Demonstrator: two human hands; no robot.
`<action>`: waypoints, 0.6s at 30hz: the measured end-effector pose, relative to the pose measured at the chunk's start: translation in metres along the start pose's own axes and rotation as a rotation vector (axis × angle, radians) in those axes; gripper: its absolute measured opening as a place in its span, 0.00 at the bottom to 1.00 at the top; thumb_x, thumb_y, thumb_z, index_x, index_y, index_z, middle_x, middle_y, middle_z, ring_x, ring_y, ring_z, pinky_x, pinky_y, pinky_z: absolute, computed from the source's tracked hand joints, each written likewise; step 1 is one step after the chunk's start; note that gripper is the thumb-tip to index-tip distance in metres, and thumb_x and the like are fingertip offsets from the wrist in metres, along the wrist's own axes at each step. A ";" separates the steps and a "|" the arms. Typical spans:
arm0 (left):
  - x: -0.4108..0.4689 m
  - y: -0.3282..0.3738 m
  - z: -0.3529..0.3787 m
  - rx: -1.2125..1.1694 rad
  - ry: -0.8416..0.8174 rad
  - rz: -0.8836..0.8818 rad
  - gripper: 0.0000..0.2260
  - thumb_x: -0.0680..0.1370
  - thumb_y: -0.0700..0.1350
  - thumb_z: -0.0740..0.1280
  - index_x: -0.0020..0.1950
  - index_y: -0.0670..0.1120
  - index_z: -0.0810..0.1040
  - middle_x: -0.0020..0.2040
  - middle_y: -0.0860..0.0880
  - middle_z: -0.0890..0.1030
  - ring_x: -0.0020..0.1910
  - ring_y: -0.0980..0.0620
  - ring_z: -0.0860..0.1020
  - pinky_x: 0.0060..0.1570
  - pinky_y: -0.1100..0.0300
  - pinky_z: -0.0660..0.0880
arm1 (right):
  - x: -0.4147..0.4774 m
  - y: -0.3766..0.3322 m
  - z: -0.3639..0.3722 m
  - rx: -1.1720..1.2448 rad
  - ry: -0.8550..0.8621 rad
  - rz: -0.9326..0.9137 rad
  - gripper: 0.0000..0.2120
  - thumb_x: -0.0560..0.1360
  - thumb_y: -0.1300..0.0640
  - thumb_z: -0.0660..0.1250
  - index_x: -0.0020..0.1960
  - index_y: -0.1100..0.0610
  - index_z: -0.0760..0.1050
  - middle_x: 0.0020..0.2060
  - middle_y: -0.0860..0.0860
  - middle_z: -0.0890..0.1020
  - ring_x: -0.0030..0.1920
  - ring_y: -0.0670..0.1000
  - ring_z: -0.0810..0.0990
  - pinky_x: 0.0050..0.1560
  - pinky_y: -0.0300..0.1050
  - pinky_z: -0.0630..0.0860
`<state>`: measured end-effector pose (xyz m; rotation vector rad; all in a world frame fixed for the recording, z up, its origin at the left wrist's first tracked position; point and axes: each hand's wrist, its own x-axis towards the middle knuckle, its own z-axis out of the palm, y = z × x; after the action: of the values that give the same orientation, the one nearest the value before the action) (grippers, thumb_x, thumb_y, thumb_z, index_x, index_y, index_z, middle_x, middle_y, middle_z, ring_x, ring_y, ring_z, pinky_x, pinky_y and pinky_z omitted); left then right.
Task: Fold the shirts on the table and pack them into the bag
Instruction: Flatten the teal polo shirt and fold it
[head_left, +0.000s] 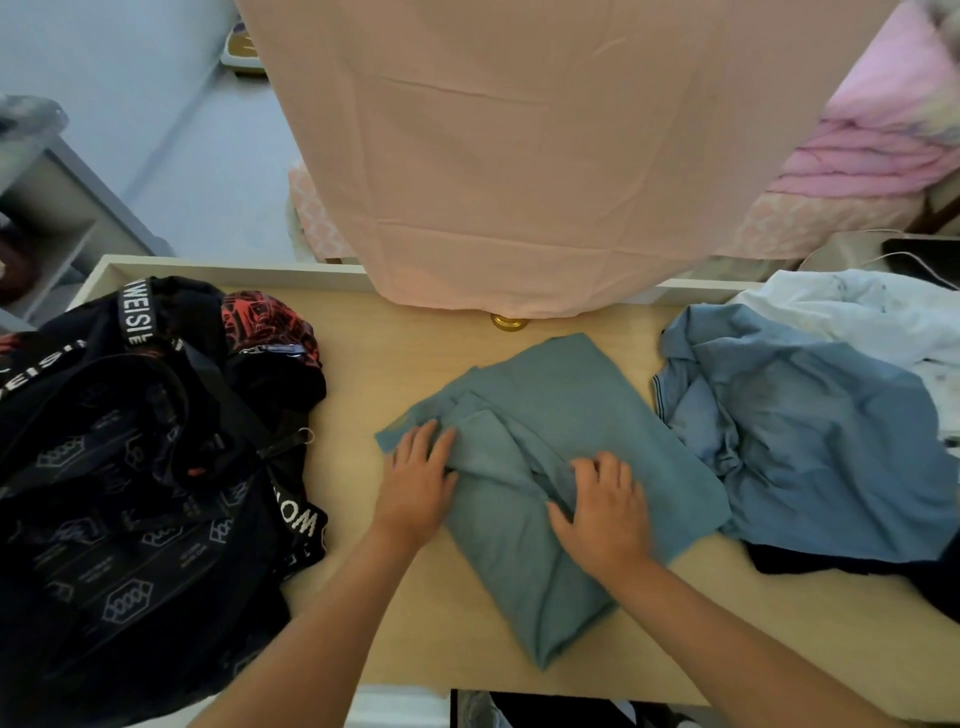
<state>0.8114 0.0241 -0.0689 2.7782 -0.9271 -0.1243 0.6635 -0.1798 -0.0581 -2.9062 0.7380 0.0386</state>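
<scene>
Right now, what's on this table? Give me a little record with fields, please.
being folded: teal shirt, partly folded, mid-table
left hand: flat on the shirt's left corner
right hand: resting on the shirt's folded middle
bag: black bag, left end of the table
waiting: crumpled blue shirt on the right, white garment behind it

Blk bag (104, 493) straps (136, 317): "WEISIE" up top, "WO" lower.
</scene>
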 end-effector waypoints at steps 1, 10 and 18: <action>-0.003 -0.005 0.001 -0.071 0.001 -0.116 0.21 0.76 0.48 0.68 0.68 0.43 0.74 0.64 0.41 0.76 0.61 0.39 0.74 0.57 0.45 0.74 | -0.007 0.002 0.000 -0.021 0.002 -0.006 0.20 0.65 0.39 0.67 0.47 0.53 0.74 0.44 0.54 0.75 0.44 0.58 0.76 0.42 0.52 0.74; -0.017 -0.043 -0.018 0.110 -0.176 -0.160 0.09 0.79 0.45 0.61 0.52 0.44 0.79 0.53 0.44 0.76 0.51 0.42 0.73 0.48 0.49 0.69 | -0.009 0.017 0.001 -0.196 -0.028 -0.154 0.13 0.71 0.42 0.73 0.39 0.53 0.81 0.38 0.53 0.80 0.42 0.57 0.77 0.46 0.53 0.69; -0.095 -0.035 -0.020 -0.176 -0.081 -0.310 0.07 0.72 0.45 0.68 0.36 0.44 0.75 0.41 0.46 0.75 0.44 0.43 0.74 0.42 0.51 0.73 | -0.036 0.000 -0.027 0.042 0.072 0.398 0.27 0.66 0.44 0.76 0.57 0.57 0.70 0.54 0.59 0.74 0.52 0.62 0.75 0.49 0.55 0.73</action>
<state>0.7587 0.1122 -0.0562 2.7456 -0.4685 -0.3506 0.6317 -0.1666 -0.0296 -2.6861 1.2998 -0.0389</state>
